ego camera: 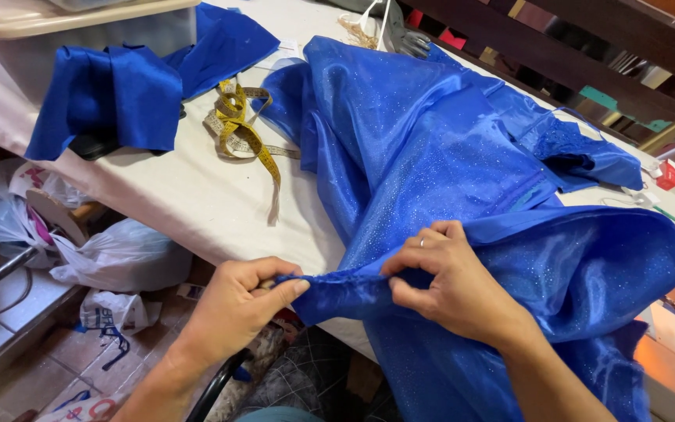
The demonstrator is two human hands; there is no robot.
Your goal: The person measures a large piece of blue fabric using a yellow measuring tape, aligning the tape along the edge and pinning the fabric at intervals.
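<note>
**Head view: both your hands pinch the edge of the blue dress**

Head view first, biggest thing down: the table (197,195) runs across the frame under a pale cloth; most of its right half is covered by the dress (431,148), a glittery blue satin heap that spills over the near edge and hangs toward the floor. At the far left lies a folded blue cloth (119,94), well apart from the dress, with a clear bin (80,31) behind it; below the table's left side sit plastic bags (119,254) on the tiled floor. Between cloth and dress a yellow tape (244,125) lies coiled, its tail trailing toward you.

Your right hand (451,281) is clamped on the dress's folded edge, thumb under and fingers curled over, a ring (421,243) on one finger; your left hand (236,301) is closed on the same edge just beside it, thumb and forefinger pinching the tip of the fabric at the table's near edge.
</note>
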